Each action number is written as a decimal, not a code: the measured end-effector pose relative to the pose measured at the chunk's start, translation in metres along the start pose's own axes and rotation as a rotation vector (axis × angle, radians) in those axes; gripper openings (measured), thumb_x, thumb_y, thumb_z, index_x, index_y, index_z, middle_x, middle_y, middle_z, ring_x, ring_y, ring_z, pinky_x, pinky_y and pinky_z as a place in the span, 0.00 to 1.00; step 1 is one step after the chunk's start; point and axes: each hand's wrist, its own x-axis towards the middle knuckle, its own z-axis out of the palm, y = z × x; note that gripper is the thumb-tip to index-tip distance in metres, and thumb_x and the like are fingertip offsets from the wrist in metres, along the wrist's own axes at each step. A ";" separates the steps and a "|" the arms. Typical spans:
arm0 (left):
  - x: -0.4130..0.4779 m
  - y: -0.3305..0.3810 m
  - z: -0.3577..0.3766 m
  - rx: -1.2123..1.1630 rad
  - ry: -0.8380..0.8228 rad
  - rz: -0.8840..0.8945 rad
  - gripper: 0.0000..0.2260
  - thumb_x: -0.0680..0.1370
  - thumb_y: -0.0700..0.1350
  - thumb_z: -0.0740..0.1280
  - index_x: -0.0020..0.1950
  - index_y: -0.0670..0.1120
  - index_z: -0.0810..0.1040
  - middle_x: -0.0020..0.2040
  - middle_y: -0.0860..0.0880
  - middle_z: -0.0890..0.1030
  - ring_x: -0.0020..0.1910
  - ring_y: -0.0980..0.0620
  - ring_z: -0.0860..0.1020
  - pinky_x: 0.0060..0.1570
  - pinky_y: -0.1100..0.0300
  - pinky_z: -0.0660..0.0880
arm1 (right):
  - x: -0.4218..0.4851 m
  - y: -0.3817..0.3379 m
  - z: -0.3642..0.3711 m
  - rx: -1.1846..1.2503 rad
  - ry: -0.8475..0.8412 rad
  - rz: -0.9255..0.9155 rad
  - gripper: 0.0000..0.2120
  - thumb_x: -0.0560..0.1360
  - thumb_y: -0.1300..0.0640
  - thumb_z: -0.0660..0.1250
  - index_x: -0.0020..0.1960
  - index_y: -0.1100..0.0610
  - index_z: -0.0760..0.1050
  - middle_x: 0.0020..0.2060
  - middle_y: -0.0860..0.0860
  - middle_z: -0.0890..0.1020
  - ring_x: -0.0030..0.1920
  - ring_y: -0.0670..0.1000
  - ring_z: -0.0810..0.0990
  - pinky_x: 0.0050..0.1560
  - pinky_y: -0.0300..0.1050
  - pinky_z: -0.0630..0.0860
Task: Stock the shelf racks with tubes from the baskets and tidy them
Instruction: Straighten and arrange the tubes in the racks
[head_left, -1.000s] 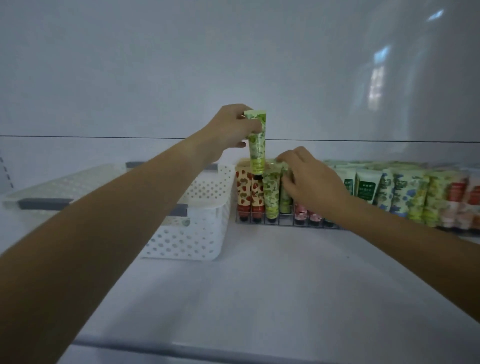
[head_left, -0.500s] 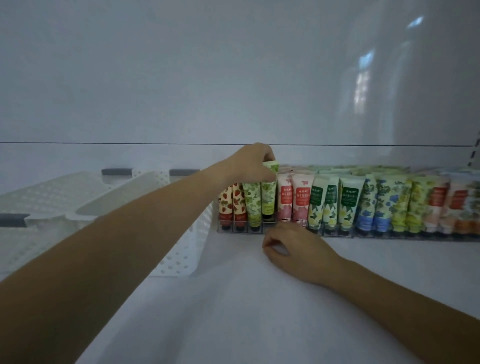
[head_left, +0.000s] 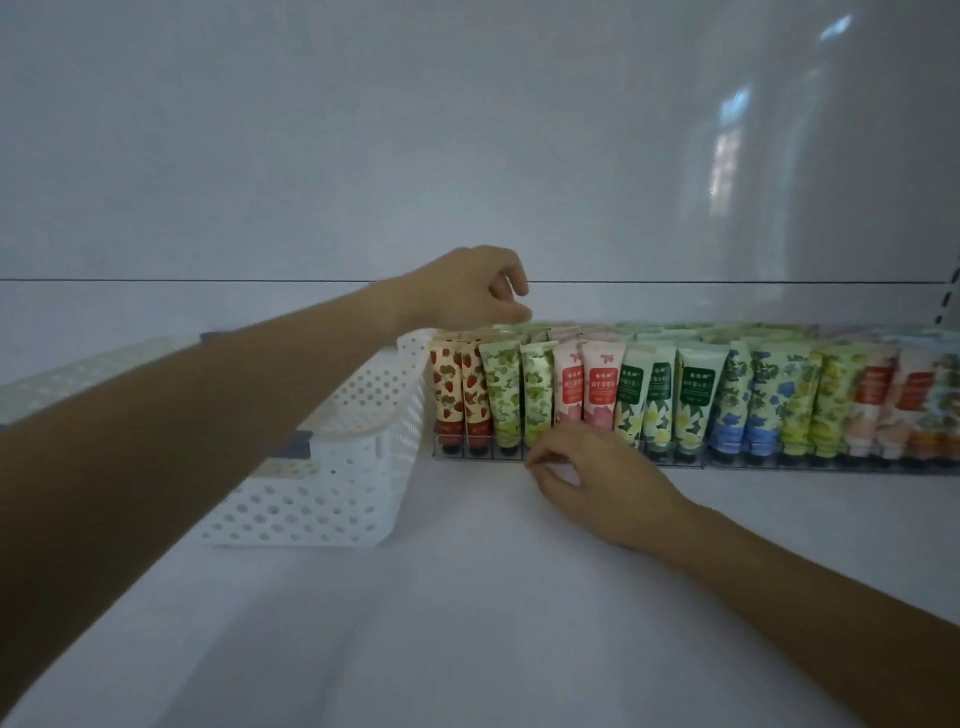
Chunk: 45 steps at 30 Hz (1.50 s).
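**Green tube let go into the rack; left grip comes away empty**

The grip of the left hand (head_left: 467, 291) is loose, with curled fingers holding nothing, and it hovers just above the back of the rack's left end. A second ago it pinched a green grape-print tube upright over that spot, and half a second ago it was pressing the tube down among the others. The tube has now been released.

It probably stands in the grape-print lane (head_left: 537, 400), fourth from the left. The view over the tube tops is too blurred to pick it out from its neighbours.

The right hand (head_left: 597, 478) has dropped from the tube tops to the shelf (head_left: 467, 597) in front of the rack (head_left: 571, 460). Its knuckles are down, and its thumb and forefinger are drawn close together at the front rail. Whether that grip pinches the rail or merely lies beside it cannot be told.

The front row of tubes stands upright with caps down, from the strawberry-print tubes (head_left: 460, 389) rightward. No tube in it is visibly leaning.

The white perforated basket (head_left: 332, 467) sits against the rack's left end, with a second basket (head_left: 78, 374) behind it.

One more tube appears to be stocked. The likely next step is another reach into the basket, or a squaring-up of the front row.
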 end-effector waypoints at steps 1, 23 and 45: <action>-0.002 -0.006 -0.008 0.019 0.025 0.004 0.08 0.75 0.50 0.67 0.51 0.49 0.74 0.43 0.56 0.76 0.44 0.58 0.75 0.44 0.69 0.71 | 0.005 -0.002 -0.006 0.002 0.034 0.001 0.07 0.76 0.58 0.62 0.49 0.55 0.78 0.41 0.44 0.76 0.42 0.42 0.74 0.45 0.34 0.72; -0.029 -0.069 0.008 0.051 0.017 0.102 0.04 0.74 0.45 0.68 0.42 0.50 0.73 0.37 0.60 0.72 0.33 0.67 0.71 0.35 0.77 0.65 | 0.141 -0.020 -0.052 -0.093 -0.327 0.232 0.04 0.70 0.50 0.71 0.38 0.46 0.77 0.36 0.41 0.78 0.39 0.42 0.74 0.37 0.38 0.66; -0.027 -0.060 0.020 -0.115 0.037 0.082 0.05 0.77 0.44 0.64 0.51 0.49 0.78 0.45 0.55 0.77 0.42 0.57 0.76 0.41 0.72 0.69 | 0.133 -0.018 -0.082 -0.117 -0.367 0.271 0.06 0.71 0.55 0.70 0.39 0.45 0.77 0.40 0.40 0.79 0.43 0.40 0.76 0.46 0.40 0.71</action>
